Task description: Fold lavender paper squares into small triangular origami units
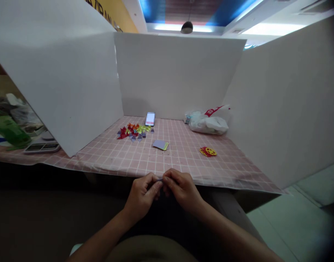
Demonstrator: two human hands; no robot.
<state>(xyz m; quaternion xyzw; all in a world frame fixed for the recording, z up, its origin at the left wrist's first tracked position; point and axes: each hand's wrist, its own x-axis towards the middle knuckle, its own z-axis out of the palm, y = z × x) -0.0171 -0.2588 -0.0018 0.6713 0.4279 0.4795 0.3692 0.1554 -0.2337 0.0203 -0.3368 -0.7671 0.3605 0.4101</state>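
Observation:
Just off the front edge of the table, my left hand (145, 191) and my right hand (180, 187) meet, both with fingers pinched. Between their fingertips is a small piece of purple paper (159, 179), mostly hidden by the fingers. Beyond my hands lies a stack of paper squares (160, 144), purple on top with yellow-green showing at its edge. Farther back on the left is a cluster of small folded paper pieces (134, 131) in red, orange, yellow and purple.
A pink checked cloth (134, 156) covers the table, with white panels (180, 72) on three sides. A phone (150, 119) leans at the back. White plastic bags (209, 123) and yellow and red cut-out shapes (208, 151) lie to the right. A scale (42, 147) sits outside the left panel.

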